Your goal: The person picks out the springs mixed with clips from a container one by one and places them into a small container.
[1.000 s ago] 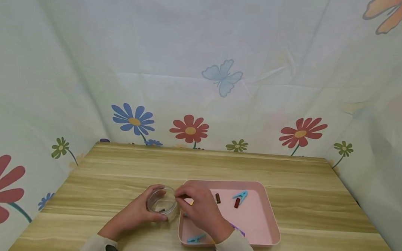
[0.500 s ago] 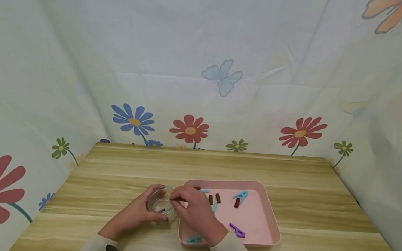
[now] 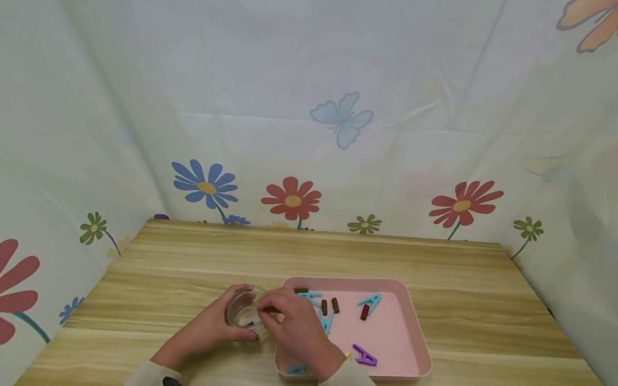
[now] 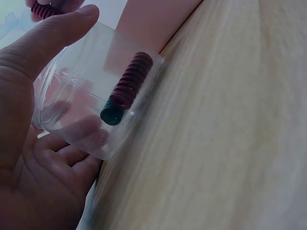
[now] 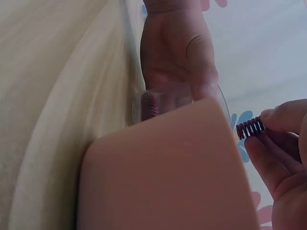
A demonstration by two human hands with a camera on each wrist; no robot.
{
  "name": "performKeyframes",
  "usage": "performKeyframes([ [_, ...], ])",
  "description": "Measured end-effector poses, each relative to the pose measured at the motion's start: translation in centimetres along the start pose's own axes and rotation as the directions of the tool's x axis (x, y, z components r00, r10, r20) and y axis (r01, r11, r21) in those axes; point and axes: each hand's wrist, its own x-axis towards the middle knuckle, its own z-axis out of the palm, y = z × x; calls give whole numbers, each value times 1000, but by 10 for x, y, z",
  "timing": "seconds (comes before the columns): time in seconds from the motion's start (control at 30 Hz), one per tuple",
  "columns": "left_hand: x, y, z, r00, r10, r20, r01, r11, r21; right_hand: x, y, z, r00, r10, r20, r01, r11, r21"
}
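Presently, left hand (image 3: 214,322): grips clear jar (image 4: 93,88)
Right hand (image 3: 294,323): pinches dark spring (image 5: 251,128) at jar's three o'clock

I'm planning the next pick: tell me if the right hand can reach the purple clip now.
Probably not yet: the right hand pinches a spring. Otherwise the way looks free; the purple clip lies uncovered in the tray.

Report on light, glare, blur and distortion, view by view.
Head view: soft, even light, though springs in the tray are too small for fine detail. Left wrist view: dim, the left hand shadowed, pale reflections on the clear jar, table grain soft. Right wrist view: grain looks curved, but the spring in the right hand shows distinct coils.
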Motion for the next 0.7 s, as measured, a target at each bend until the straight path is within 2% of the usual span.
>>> performKeyframes([
  [0.43,0,-1,0,1000,19,-11,-19,1000,-10,-1,2,3,998,40,51,-38,999,-38],
  [0.7,0,-1,1,1000,15,-20,-15,1000,12,-1,4,5,998,32,45,-30,998,-48],
])
